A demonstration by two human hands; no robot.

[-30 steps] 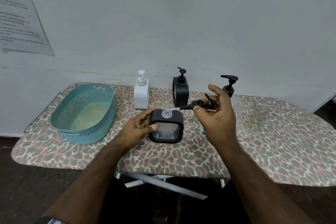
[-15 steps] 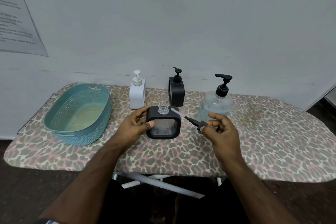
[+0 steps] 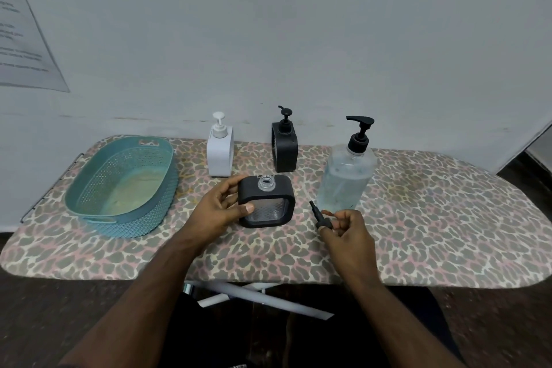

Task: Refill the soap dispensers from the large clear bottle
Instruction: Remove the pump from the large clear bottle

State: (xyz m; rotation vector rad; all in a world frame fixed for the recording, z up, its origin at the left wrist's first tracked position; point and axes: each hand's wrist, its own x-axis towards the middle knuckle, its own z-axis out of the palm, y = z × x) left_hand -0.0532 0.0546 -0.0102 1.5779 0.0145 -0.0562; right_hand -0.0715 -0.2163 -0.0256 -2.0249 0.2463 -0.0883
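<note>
We see the left hand (image 3: 221,207) gripping the near black dispenser (image 3: 267,202) by its left side, thumb on the front face and fingers curled over the top corner. The dispenser stands upright on the desk (image 3: 418,218) with its clear threaded neck (image 3: 265,182) uncapped. To the right of it, the right hand (image 3: 348,225) pinches the removed black pump head (image 3: 321,216) between its curled fingertips, low over the desk, the pump's stem pointing up and away from the hand. Just beyond the right hand stands the large clear bottle (image 3: 345,179), its black pump still on, liquid visible inside. Beyond the left hand, near the wall, we find a white dispenser (image 3: 220,154) and a second black dispenser (image 3: 285,148), both upright with pumps fitted. Well to the left of the left hand sits a teal perforated basket (image 3: 89,188). A printed sheet (image 3: 22,39) hangs on the wall above it.
</note>
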